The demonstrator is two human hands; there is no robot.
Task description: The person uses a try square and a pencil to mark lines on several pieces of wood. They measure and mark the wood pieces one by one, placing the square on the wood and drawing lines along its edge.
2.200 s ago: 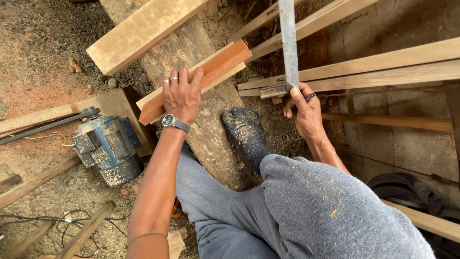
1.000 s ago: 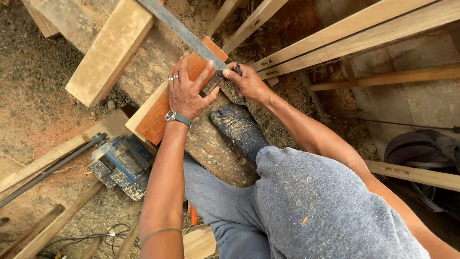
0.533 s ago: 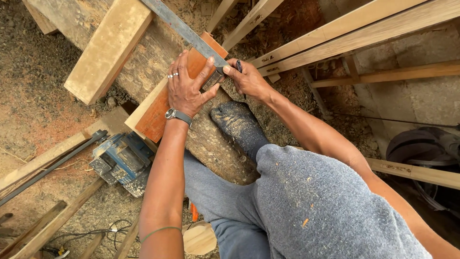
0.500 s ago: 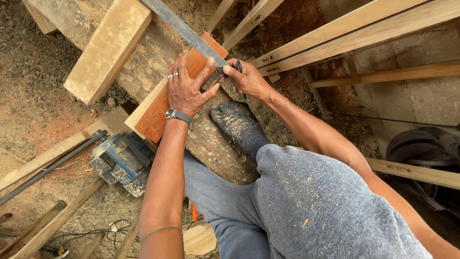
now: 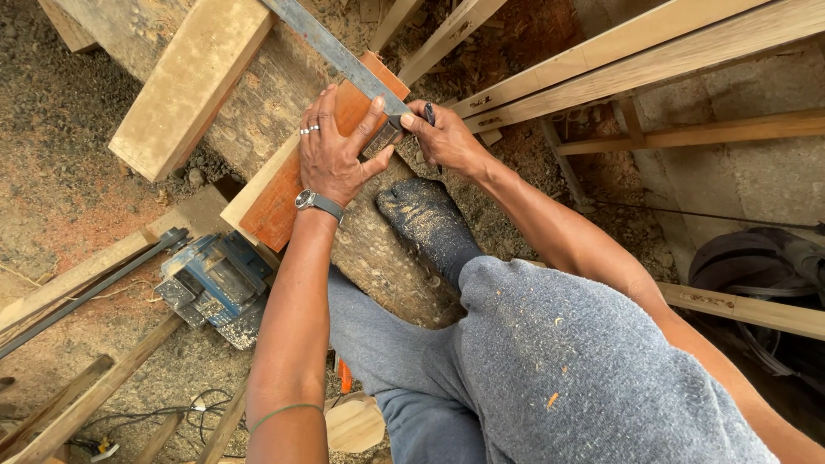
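Head view barely changes from half a second back: big log (image 5: 361, 232) underneath, reddish board (image 5: 296, 185) across it, steel square (image 5: 331, 47) still on the board's end. Left hand (image 5: 331, 159) stays pressed flat on both, right hand (image 5: 443, 137) keeps pinching a pen (image 5: 429, 113).

The left hand (image 5: 331, 155) covers the middle of the reddish board (image 5: 284, 202). The metal ruler (image 5: 331, 47) runs off the top edge.
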